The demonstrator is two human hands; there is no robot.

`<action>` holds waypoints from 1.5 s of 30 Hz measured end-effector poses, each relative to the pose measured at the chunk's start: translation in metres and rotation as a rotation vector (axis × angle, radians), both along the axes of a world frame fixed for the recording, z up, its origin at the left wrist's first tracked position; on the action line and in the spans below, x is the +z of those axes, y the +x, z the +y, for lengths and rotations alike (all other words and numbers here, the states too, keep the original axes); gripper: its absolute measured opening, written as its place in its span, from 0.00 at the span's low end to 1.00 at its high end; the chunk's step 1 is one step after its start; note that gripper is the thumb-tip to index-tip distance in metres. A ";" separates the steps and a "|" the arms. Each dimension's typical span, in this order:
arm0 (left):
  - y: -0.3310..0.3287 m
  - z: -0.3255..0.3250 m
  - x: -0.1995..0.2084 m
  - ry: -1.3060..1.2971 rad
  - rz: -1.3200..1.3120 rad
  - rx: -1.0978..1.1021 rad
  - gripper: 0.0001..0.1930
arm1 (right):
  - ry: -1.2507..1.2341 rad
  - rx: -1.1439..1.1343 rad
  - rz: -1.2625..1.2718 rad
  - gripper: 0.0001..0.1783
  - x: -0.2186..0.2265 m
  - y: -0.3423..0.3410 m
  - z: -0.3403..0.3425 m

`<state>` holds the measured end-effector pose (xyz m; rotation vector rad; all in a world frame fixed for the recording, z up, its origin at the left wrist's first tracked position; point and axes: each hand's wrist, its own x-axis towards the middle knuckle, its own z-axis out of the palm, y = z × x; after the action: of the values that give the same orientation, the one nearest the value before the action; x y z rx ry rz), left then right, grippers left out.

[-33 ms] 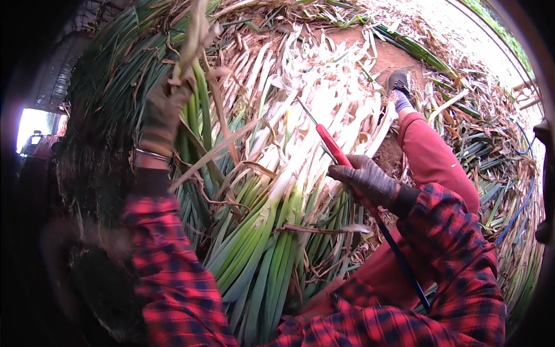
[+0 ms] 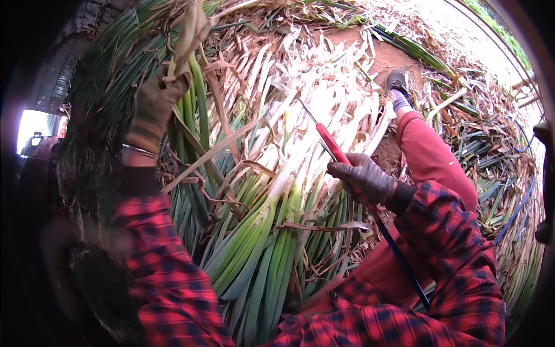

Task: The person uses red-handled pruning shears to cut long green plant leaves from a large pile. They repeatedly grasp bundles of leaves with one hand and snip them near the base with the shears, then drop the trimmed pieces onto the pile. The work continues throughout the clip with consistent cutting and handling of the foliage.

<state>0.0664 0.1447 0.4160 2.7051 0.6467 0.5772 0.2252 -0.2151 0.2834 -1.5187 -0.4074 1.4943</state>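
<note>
My left hand (image 2: 155, 110), in a dark work glove, is closed around a green onion (image 2: 188, 110) whose dry, withered leaves rise past my fingers. Its lower part hangs over the heap. My right hand (image 2: 370, 178), in a grey glove, grips a red tool (image 2: 332, 141) with a thin metal tip pointing up and left. A dark blue tube or shaft (image 2: 402, 254) runs from its rear end down toward my lap. Between my hands lie many green onions (image 2: 272, 217), green leaves toward me and white stems pointing away.
A thick bank of green onions (image 2: 110, 104) rises at the left. Stripped dry leaves (image 2: 445, 115) litter the ground at the right, where a blue hose (image 2: 517, 208) curves through. My outstretched leg (image 2: 436, 159) in red trousers borders the pile, near bare brown soil (image 2: 399, 61).
My left hand has shifted a little to the left with the green onion in it. My right hand and the red tool stay almost in place.
</note>
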 end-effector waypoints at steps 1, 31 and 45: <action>0.005 -0.006 0.021 -0.104 -0.068 -0.134 0.14 | -0.008 -0.036 0.004 0.19 0.001 0.002 -0.004; -0.089 -0.164 -0.140 -0.892 0.459 0.020 0.24 | -0.085 -0.001 -0.128 0.22 -0.026 -0.020 -0.017; -0.079 -0.171 -0.122 -0.901 0.485 0.019 0.26 | -0.095 0.035 -0.200 0.23 -0.027 -0.014 -0.014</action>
<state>-0.0130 -0.0259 0.2945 1.9515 0.7955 -0.3392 0.2110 -0.2287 0.2564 -1.7524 -0.4881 1.4097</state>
